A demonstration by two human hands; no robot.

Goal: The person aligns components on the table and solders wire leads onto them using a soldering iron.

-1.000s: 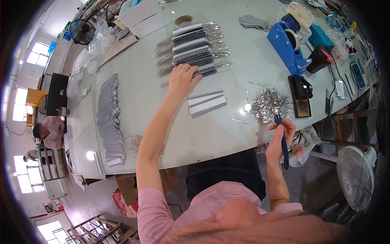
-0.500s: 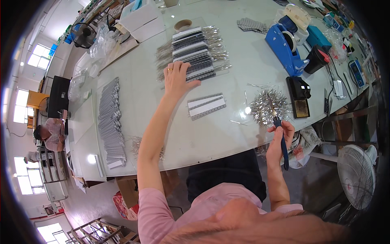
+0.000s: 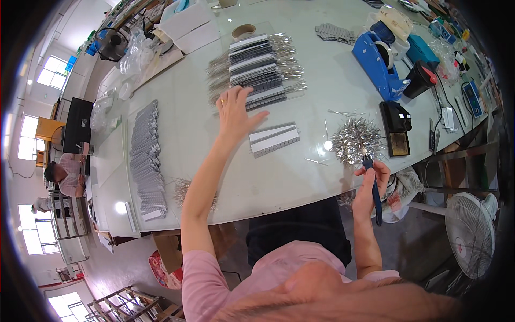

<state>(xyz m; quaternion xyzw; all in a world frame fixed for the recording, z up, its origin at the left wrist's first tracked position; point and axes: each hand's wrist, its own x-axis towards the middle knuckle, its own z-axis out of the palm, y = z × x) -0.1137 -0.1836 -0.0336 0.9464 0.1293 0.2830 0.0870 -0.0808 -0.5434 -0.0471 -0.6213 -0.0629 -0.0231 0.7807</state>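
My left hand [image 3: 234, 114] is at the near left edge of a stack of grey and white toothed strips [image 3: 257, 70] with thin silver wires sticking out at both sides. Its fingers are bent but apart, the fingertips on or just over the strips, with nothing in its grasp. A shorter grey and white strip piece [image 3: 274, 140] lies just to the right of its wrist. My right hand [image 3: 371, 185] is closed round a tool with a dark blue handle [image 3: 377, 201] and a slim metal tip. That tip reaches over a heap of silver wire pieces [image 3: 351, 144].
A pile of grey strips [image 3: 146, 161] lies on the left. At right stand a black holder with a sponge [image 3: 395, 129], a blue tape dispenser [image 3: 378, 64] and a black cup [image 3: 420, 78]. A tape roll [image 3: 244, 31] and white box [image 3: 190, 27] are at the far side.
My left hand has drawn slightly back toward me, with the thumb farther from the stack's near edge. The right hand and its tool stay in almost the same place.
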